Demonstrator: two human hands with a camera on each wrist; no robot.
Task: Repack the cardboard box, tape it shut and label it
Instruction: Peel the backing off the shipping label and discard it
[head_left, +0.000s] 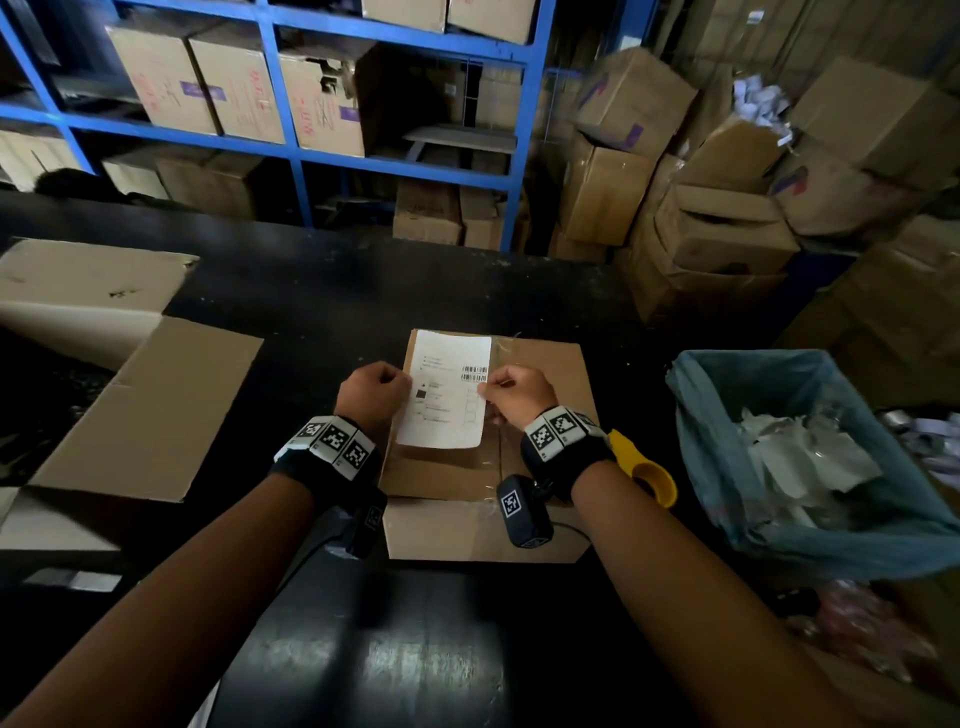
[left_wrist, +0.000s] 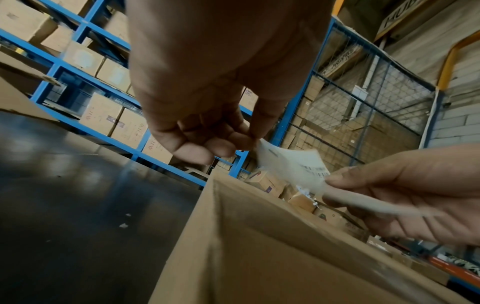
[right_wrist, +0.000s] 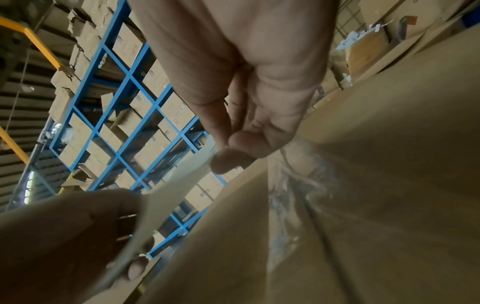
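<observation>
A closed cardboard box (head_left: 540, 395) with clear tape along its top seam sits on the black table (head_left: 322, 291) in front of me. Above its left half I hold a white shipping label (head_left: 447, 395) with barcodes. My left hand (head_left: 375, 387) pinches the label's left edge and my right hand (head_left: 511, 392) pinches its right edge. In the left wrist view the label (left_wrist: 293, 166) hangs a little above the box top (left_wrist: 272, 246), stretched between the left hand (left_wrist: 223, 142) and the right hand (left_wrist: 405, 191). The right wrist view shows the right hand (right_wrist: 233, 150) over the taped seam (right_wrist: 288, 185).
A yellow-handled tool (head_left: 644, 467) lies by the box's right side. A bin lined with a blue bag (head_left: 810, 457) of paper scraps stands to the right. An open cardboard box (head_left: 130, 395) lies at the left. Blue shelving (head_left: 311, 150) and stacked cartons (head_left: 727, 218) fill the back.
</observation>
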